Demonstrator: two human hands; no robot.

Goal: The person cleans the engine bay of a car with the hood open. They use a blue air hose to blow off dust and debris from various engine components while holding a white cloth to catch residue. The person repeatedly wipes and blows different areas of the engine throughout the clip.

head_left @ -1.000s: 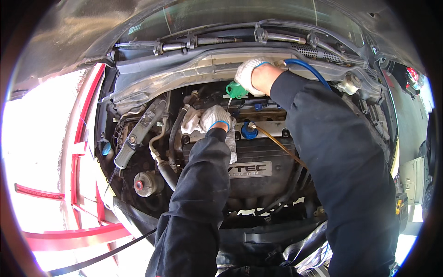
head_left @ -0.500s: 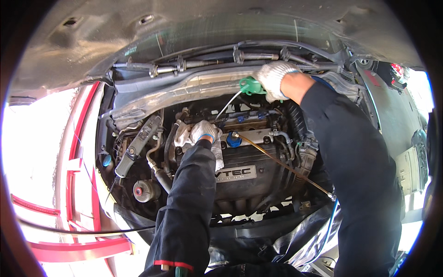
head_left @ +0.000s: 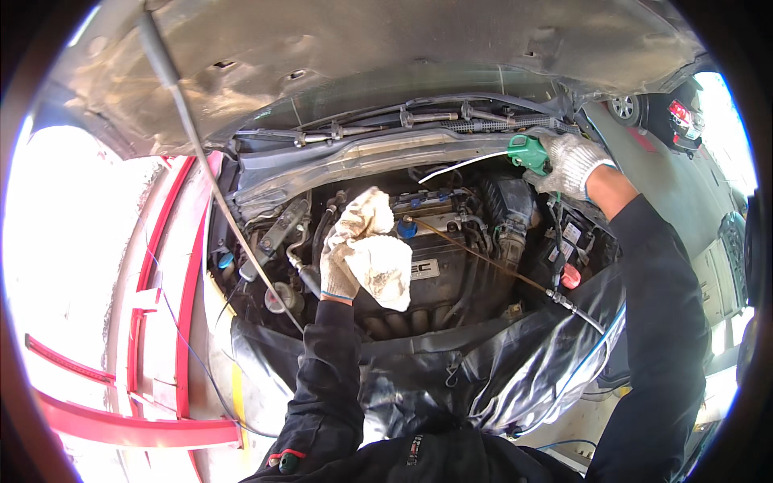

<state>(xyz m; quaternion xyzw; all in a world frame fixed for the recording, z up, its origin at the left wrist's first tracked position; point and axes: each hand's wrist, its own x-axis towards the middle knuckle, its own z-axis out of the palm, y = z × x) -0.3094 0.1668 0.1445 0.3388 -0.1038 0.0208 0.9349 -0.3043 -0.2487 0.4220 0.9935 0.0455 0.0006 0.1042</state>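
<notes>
A crumpled white rag [head_left: 380, 270] is gripped in my gloved left hand [head_left: 338, 278], above the left side of the engine. My right hand [head_left: 568, 165], in a white knit glove, is wrapped around a green spray gun [head_left: 527, 153] near the base of the windshield. Its thin white nozzle tube [head_left: 463, 167] points left over the back of the engine. A blue cap [head_left: 407, 228] sits on the engine next to the rag. One end of a long brass-coloured tube [head_left: 475, 263] rests by that cap. The tube slants right to a metal fitting [head_left: 576, 306].
The raised hood [head_left: 386, 48] hangs overhead, held by a prop rod [head_left: 217, 189] on the left. A black cover [head_left: 419, 378] drapes the car's front edge. A blue hose [head_left: 576, 374] hangs at right. Red metal rails [head_left: 137, 431] stand left, and another car [head_left: 672, 121] is behind right.
My left hand has lifted the rag off the engine toward me. My right hand has moved right with the green spray gun, drawing its tube away from the engine. The view has shifted.
</notes>
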